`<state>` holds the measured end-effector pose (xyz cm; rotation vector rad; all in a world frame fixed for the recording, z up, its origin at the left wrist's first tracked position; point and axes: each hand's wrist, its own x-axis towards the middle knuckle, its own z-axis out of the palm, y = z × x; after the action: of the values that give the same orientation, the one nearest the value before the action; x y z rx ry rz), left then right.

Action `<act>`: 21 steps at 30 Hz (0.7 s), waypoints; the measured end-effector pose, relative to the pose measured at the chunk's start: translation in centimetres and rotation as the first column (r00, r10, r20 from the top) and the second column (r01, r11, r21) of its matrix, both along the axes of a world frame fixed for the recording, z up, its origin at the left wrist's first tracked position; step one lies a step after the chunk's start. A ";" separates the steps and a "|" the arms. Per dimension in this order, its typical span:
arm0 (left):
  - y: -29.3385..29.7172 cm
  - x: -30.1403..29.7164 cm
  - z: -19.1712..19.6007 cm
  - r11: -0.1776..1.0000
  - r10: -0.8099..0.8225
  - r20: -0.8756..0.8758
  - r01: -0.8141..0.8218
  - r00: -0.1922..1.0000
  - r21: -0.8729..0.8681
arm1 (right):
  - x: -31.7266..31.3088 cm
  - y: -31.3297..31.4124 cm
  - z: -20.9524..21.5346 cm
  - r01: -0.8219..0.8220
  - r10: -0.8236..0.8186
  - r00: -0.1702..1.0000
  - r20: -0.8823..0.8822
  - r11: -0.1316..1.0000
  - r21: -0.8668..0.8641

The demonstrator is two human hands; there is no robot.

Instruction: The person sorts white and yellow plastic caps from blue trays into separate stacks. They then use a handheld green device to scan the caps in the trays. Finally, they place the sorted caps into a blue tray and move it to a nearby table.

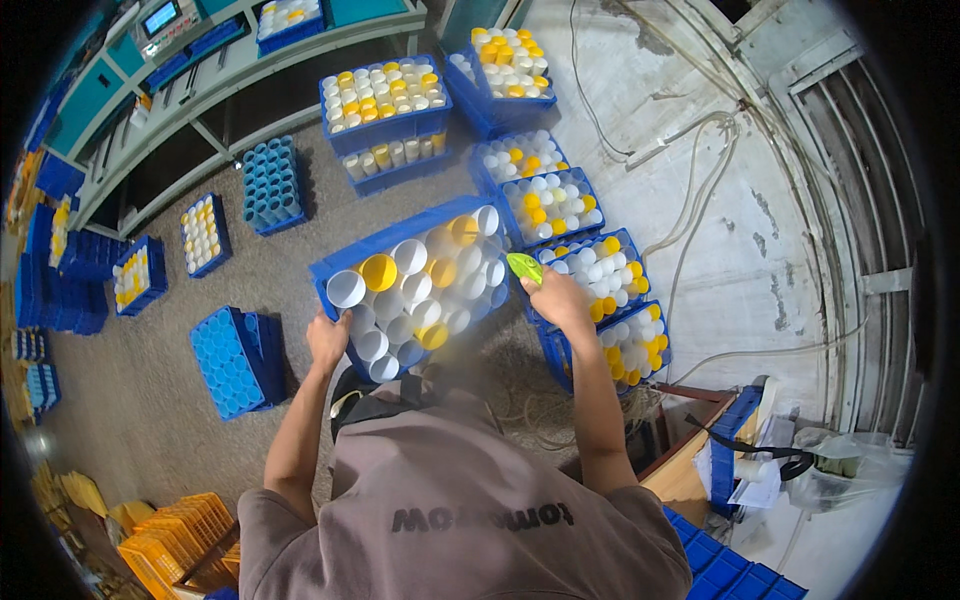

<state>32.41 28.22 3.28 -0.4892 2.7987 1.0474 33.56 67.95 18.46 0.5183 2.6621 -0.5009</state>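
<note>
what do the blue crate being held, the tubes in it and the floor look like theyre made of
Blue crate: looks like moulded plastic, even saturated colour, thin grid walls. Tubes: probably plastic, matte white and yellow round ends; too small to be sure. Floor: grey-brown and speckled, likely concrete or a rough mat; unclear. Left hand and right hand grip the crate's sides.

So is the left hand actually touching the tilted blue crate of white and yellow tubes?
Touching. The head view shows the left hand gripping the lower left edge of the tilted blue crate, fingers on its rim with no gap.

Free: bare floor [150,400] at left | Blocked: tube crates [600,275] crowd the right (stacked close)
</note>
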 end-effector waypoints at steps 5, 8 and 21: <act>0.4 -0.7 -0.4 0.995 -0.004 0.071 0.012 0.997 -0.102 | 0.0 -1.7 -0.2 -0.054 0.055 0.998 0.029 0.998 -0.033; 0.7 -1.5 -0.9 0.994 -0.019 0.068 0.026 0.998 -0.108 | -0.3 -3.3 -0.1 -0.103 0.103 0.995 -0.005 0.993 -0.063; 0.3 -10.9 -2.3 0.968 -0.151 0.154 0.178 0.976 -0.178 | -6.7 -14.4 -0.2 -0.300 0.301 0.954 0.006 0.953 -0.045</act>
<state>21.46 28.51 0.98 -0.3260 2.7701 0.6879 26.83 53.54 18.28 0.0971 2.6449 -0.4600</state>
